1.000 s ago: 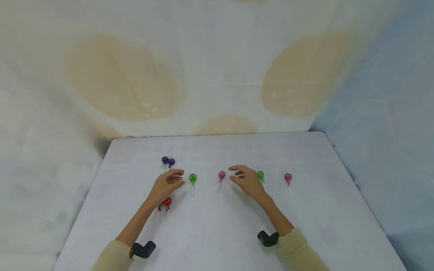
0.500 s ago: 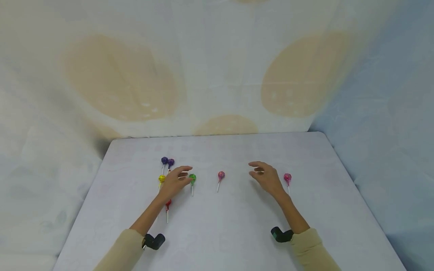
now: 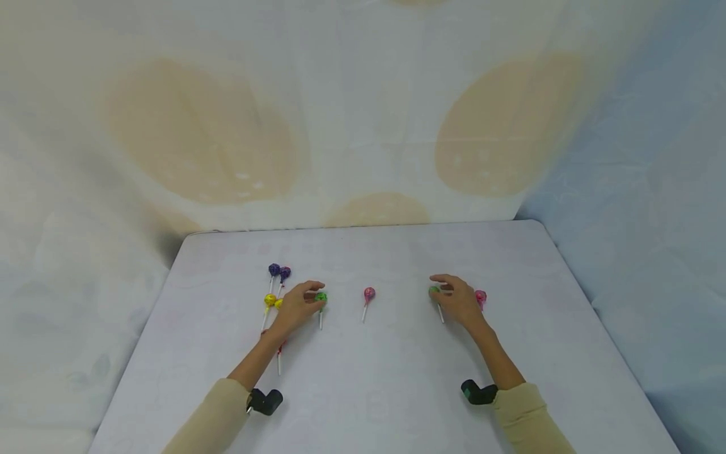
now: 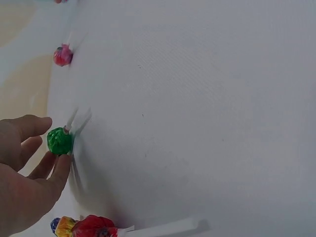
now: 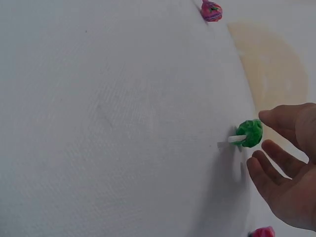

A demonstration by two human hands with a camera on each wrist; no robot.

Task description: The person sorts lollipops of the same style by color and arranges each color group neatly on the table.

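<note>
On a white desk (image 3: 397,378), the left hand (image 3: 295,306) curls loosely at the left green lollipop (image 3: 321,297), fingers (image 4: 59,170) touching its head without gripping. The right hand (image 3: 460,301) hovers, relaxed, just beside the right green lollipop (image 3: 433,291). A careless brush could roll either sweet away across the smooth cloth.

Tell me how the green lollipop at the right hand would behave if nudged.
The green lollipop looks small and thin-sticked, so probably light and easily flicked. Its round head would likely pivot or roll around the stick. The right hand nears its head, fingers apart; the glossy wrapper may be slippery.
</note>
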